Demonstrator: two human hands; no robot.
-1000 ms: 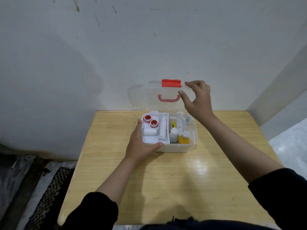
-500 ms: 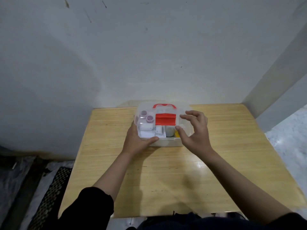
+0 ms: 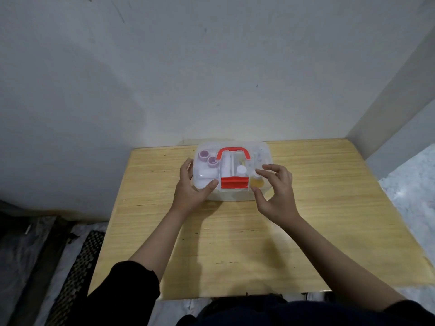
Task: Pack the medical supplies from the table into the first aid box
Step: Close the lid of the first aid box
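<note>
- first aid box (image 3: 231, 172) at table (image 3: 306, 220) far edge, clear lid down, supplies inside; packing looks done.
- red latch (image 3: 234, 183) maybe unfastened.
- left hand (image 3: 190, 187) grips box corner; right hand (image 3: 277, 187) fingers curled apart, thumb near the box front, contact unclear.

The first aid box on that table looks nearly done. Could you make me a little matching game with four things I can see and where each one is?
Things:
1. red latch
2. red handle
3. left hand
4. right hand

Places:
A. lying flat on the clear lid, towards the wall
B. at the box's near-right corner, fingers spread over the lid
C. at the middle of the lid's near edge
D. gripping the box's near-left corner, thumb on the lid

Pairs: 1-C, 2-A, 3-D, 4-B
</note>
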